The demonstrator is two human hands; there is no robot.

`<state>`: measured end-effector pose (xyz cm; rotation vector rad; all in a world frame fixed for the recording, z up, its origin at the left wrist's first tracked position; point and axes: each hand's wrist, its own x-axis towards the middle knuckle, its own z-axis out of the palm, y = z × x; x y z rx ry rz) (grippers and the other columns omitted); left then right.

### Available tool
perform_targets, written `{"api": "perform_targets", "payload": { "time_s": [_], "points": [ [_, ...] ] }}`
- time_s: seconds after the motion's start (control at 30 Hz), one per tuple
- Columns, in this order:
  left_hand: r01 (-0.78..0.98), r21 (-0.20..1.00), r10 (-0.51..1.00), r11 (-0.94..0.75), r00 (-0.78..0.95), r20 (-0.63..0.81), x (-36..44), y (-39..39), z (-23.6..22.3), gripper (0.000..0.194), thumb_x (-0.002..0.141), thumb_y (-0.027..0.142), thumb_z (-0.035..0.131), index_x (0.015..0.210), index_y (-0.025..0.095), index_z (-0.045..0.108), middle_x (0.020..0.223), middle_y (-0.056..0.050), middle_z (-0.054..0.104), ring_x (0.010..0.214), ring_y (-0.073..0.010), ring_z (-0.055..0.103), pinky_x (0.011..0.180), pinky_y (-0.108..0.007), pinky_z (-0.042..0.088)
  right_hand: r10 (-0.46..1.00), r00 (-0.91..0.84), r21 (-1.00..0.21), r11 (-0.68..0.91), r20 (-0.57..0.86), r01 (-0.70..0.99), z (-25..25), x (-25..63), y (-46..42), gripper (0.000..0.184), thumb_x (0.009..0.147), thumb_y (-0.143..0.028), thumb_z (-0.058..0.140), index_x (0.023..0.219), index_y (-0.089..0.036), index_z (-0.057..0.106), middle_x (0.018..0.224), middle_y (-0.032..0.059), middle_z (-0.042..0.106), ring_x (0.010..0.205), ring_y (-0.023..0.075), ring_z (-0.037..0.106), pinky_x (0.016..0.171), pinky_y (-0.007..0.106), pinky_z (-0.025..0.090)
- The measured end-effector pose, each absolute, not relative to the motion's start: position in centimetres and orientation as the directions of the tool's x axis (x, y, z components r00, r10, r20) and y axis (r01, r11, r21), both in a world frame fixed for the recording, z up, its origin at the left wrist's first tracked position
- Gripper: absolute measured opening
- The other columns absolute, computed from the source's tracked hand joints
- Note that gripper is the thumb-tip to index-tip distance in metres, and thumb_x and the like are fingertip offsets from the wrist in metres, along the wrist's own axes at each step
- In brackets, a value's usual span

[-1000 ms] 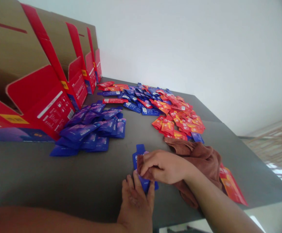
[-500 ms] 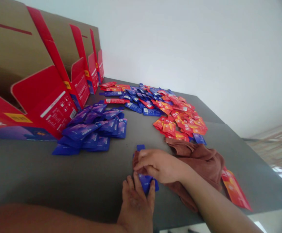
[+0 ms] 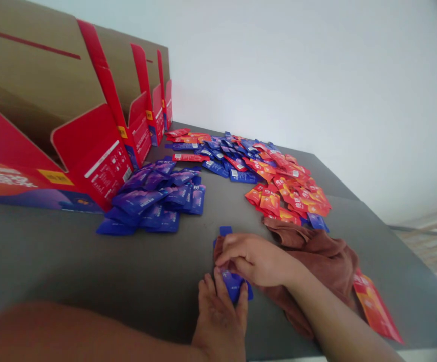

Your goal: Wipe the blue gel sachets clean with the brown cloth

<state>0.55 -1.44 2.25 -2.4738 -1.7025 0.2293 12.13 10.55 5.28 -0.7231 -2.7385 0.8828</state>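
A blue sachet [image 3: 234, 284] lies flat on the dark grey table [image 3: 90, 271] near its front edge. My left hand [image 3: 220, 319] presses its fingertips on the sachet's near end and pins it down. My right hand [image 3: 254, 260] is closed on a fold of a brown cloth [image 3: 316, 251] and holds it on the sachet's upper part. Only the sachet's blue top tab [image 3: 225, 231] shows beyond the cloth. The rest of the cloth trails to the right of my right wrist.
A pile of blue sachets [image 3: 154, 198] lies left of centre. A mixed spread of red and blue sachets [image 3: 263, 173] runs across the back. Open red cardboard boxes [image 3: 90, 146] stand along the left. A red sachet [image 3: 376, 306] lies by the right edge.
My right hand has drawn the cloth down over the blue sachet, which now shows less of its upper part. The camera has shifted a little, so everything sits further right.
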Motion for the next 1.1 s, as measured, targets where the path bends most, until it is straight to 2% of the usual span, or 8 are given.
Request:
{"api": "perform_targets", "payload": {
  "time_s": [0.17,0.37,0.43,0.5,0.67,0.87,1.0,1.1],
  "points": [
    [0.913,-0.210,0.936,-0.351,0.350,-0.045,0.6,-1.5,2.3,0.049,0.078,0.013,0.050,0.118,0.041,0.043,0.121,-0.014,0.057,0.107,-0.0290,0.055,0.090,-0.046,0.042,0.663,-0.746,-0.518,0.661,0.063,0.543,4.7,12.0,11.5,0.036,0.079,-0.003,0.041,0.102,-0.018,0.064,0.094,0.0053,0.061,0.089,0.0149,0.054,0.079,0.026,0.041],
    [0.936,-0.133,0.945,-0.327,0.324,-0.043,0.7,-1.4,2.3,0.041,0.080,0.023,0.048,0.117,0.041,0.045,0.122,-0.014,0.057,0.108,-0.0290,0.054,0.090,-0.046,0.042,0.542,-0.840,-0.585,0.692,0.034,0.423,5.4,12.5,10.6,0.037,0.073,0.001,0.041,0.097,-0.017,0.064,0.093,0.0034,0.062,0.087,0.0132,0.054,0.080,0.025,0.040],
    [0.933,-0.141,0.944,-0.330,0.328,-0.038,0.7,-1.4,2.4,0.042,0.080,0.023,0.049,0.117,0.042,0.044,0.121,-0.013,0.058,0.108,-0.0290,0.054,0.090,-0.045,0.042,0.492,-0.870,-0.627,0.684,0.018,0.374,5.6,12.6,10.3,0.036,0.072,0.001,0.041,0.093,-0.018,0.063,0.091,0.0022,0.063,0.084,0.0122,0.055,0.078,0.024,0.041],
    [0.919,-0.185,0.937,-0.348,0.349,-0.033,0.6,-1.4,2.4,0.045,0.079,0.019,0.050,0.118,0.041,0.044,0.120,-0.014,0.058,0.107,-0.0295,0.055,0.089,-0.045,0.043,0.519,-0.854,-0.630,0.672,0.027,0.388,5.6,12.5,10.2,0.035,0.072,0.001,0.041,0.092,-0.017,0.063,0.090,0.0026,0.063,0.084,0.0127,0.055,0.078,0.025,0.041],
    [0.910,-0.210,0.933,-0.356,0.359,-0.025,0.5,-1.5,2.3,0.046,0.079,0.016,0.049,0.118,0.041,0.044,0.119,-0.014,0.059,0.105,-0.0295,0.056,0.088,-0.045,0.043,0.692,-0.717,-0.517,0.647,0.088,0.561,5.5,12.3,10.5,0.033,0.079,-0.005,0.043,0.106,-0.018,0.058,0.101,0.0051,0.062,0.093,0.0164,0.054,0.084,0.029,0.040],
    [0.914,-0.193,0.933,-0.356,0.359,-0.025,0.6,-1.5,2.2,0.046,0.079,0.016,0.048,0.118,0.040,0.045,0.121,-0.014,0.058,0.107,-0.0293,0.055,0.089,-0.046,0.041,0.739,-0.668,-0.415,0.635,0.082,0.652,6.1,12.4,9.9,0.033,0.083,-0.015,0.047,0.115,-0.020,0.055,0.106,0.0057,0.061,0.097,0.0187,0.053,0.087,0.032,0.038],
    [0.912,-0.208,0.935,-0.354,0.347,-0.070,0.7,-1.5,2.6,0.053,0.076,0.011,0.049,0.120,0.041,0.042,0.122,-0.014,0.057,0.108,-0.0297,0.054,0.090,-0.047,0.041,0.661,-0.750,-0.494,0.662,0.030,0.563,7.0,12.6,9.2,0.030,0.082,-0.014,0.050,0.110,-0.021,0.058,0.103,0.0035,0.064,0.093,0.0166,0.055,0.083,0.028,0.038],
    [0.918,-0.156,0.931,-0.365,0.357,-0.073,0.7,-1.4,2.8,0.045,0.077,0.018,0.052,0.117,0.038,0.047,0.121,-0.014,0.057,0.109,-0.0311,0.053,0.090,-0.048,0.042,0.570,-0.820,-0.583,0.650,-0.052,0.488,7.5,12.7,8.7,0.029,0.080,-0.011,0.050,0.105,-0.022,0.059,0.091,-0.0005,0.066,0.083,0.0128,0.058,0.076,0.023,0.039]
  ]
}}
